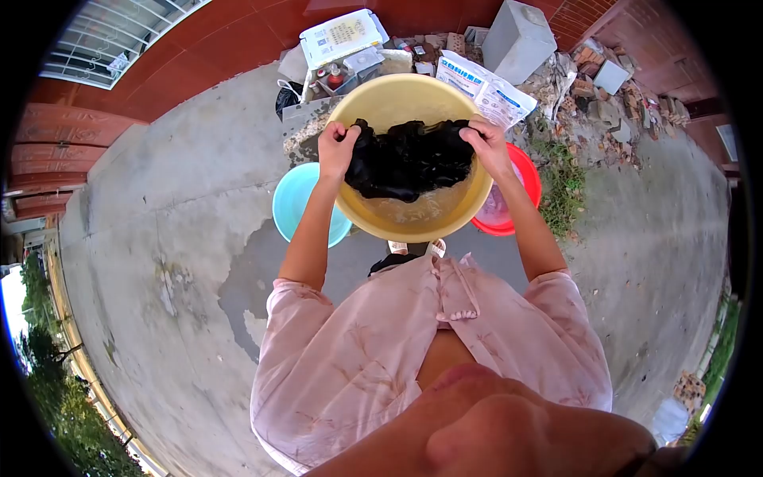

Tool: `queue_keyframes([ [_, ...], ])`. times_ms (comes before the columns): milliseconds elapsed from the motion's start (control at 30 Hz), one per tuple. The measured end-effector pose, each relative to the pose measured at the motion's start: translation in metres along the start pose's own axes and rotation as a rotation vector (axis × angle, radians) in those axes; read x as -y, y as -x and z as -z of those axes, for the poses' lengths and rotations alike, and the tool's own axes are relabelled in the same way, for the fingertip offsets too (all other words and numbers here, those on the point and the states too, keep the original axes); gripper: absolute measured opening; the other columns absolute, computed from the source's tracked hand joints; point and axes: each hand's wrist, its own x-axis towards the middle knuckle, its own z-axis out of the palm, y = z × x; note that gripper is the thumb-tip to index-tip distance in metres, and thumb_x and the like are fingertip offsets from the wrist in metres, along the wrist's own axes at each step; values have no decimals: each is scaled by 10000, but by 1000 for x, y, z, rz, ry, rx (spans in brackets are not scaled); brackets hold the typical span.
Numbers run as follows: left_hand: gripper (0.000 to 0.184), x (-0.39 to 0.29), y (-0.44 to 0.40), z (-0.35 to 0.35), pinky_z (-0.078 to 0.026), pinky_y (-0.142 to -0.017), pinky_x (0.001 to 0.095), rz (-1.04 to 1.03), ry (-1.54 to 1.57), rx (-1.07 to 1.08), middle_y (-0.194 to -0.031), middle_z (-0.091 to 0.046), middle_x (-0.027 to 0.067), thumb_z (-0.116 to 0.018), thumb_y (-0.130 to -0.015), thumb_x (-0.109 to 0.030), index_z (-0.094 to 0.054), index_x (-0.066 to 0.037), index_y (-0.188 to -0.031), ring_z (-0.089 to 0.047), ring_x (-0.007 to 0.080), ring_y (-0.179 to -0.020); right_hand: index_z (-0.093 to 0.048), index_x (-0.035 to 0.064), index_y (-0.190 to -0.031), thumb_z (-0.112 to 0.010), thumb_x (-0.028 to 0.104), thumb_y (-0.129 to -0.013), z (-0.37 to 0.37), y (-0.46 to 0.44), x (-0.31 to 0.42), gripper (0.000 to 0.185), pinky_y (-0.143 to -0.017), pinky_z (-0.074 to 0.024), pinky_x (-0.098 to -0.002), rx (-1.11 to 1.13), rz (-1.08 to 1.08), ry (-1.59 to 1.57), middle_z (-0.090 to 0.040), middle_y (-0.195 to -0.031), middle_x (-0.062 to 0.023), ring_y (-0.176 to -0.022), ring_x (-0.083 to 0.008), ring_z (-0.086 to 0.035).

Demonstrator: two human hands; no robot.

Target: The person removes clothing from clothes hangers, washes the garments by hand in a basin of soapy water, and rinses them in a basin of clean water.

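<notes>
A wet-looking black garment (409,163) is stretched between my hands over a large yellow basin (421,230), its lower part down in the water; its exact kind does not show. My left hand (338,149) pinches one upper corner at the basin's left rim. At the right rim, my right hand (486,145) grips the opposite corner between thumb and fingers. Below the left forearm stands a light blue basin (298,203). A red basin (531,187) with cloudy water sits on the other side, partly hidden by the yellow basin and my right forearm.
Behind the yellow basin are a white box (343,38), a printed white sack (485,87) and a grey block (518,41). Broken bricks (612,103) lie along the wall at the right. A wet patch (258,278) darkens the concrete near my feet.
</notes>
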Motion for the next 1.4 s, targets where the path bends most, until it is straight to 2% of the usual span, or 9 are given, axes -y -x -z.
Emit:
queue_keyframes([
  [233,275,2,39,-5,-464,-788,389,-305,-479,-24,-976,-511,120,-588,-815,-91,-514,-40,-1075,-529,282,-919,-529,64,-1231,-622,126,-791,-9,16,26,455,-940,-459,-360,84,-137,318,-601,-1128,-178,-1084,-327,-578],
  [433,679,41,37,-76,-278,-1020,701,-170,-1184,73,-1521,-263,210,-547,-909,-468,-316,-213,-1493,-330,459,-1331,-328,319,-1478,-525,483,-922,-95,-17,-26,612,-1024,-300,-681,216,-318,810,-254,-1548,-145,-1394,-446,-257],
  [633,548,103,-6,-118,-328,-972,673,-230,-1405,162,-1475,-345,202,-540,-906,-317,-431,-170,-1422,-403,424,-1280,-552,225,-1300,-568,378,-897,-126,-34,-92,432,-971,-359,-621,162,-280,1123,-439,-1410,-137,-1287,-413,-385],
  [800,318,73,-47,-121,-457,-889,509,-115,-1051,275,-908,-657,257,-508,-894,-248,-663,-32,-1068,-623,423,-915,-654,68,-971,-590,304,-861,-133,-61,-126,268,-855,-488,-469,-195,-55,1052,-656,-975,-177,-978,-360,-598],
  [900,311,55,-38,-108,-481,-857,485,-349,-881,162,-895,-659,253,-530,-864,-244,-681,-28,-1028,-613,435,-913,-662,27,-954,-586,318,-866,-118,-66,-59,314,-840,-495,-475,-5,-418,845,-672,-978,-191,-967,-369,-610],
  [967,310,36,-58,-90,-482,-872,434,-81,-800,369,-980,-681,204,-587,-841,-237,-671,-20,-1047,-639,344,-952,-649,-18,-979,-609,326,-887,-105,-57,-79,359,-838,-487,-432,-149,-240,715,-668,-957,-189,-940,-343,-617],
  [1067,373,13,-65,-66,-435,-895,324,275,234,432,-996,-676,71,-662,-863,-336,-674,-11,-1045,-599,167,-958,-609,-37,-881,-693,299,-870,-78,-38,-53,346,-715,-444,-364,-162,-231,266,-576,-735,-126,-728,-223,-550],
  [1200,272,-38,-40,-35,-298,-596,240,116,267,441,-680,-395,-90,-611,-963,-238,-534,-74,-759,-323,32,-655,-630,-52,-990,-688,212,-876,-52,-4,18,293,-822,-460,-327,-141,-158,-26,-643,-955,-128,-907,-210,-595],
  [1400,173,-28,5,-21,-326,-545,227,-79,177,508,-679,-435,-63,-640,-935,-171,-573,-45,-837,-355,36,-603,-662,-34,-1028,-679,194,-871,-30,40,45,276,-880,-469,-324,26,-184,190,-655,-1060,-131,-1015,-257,-606],
])
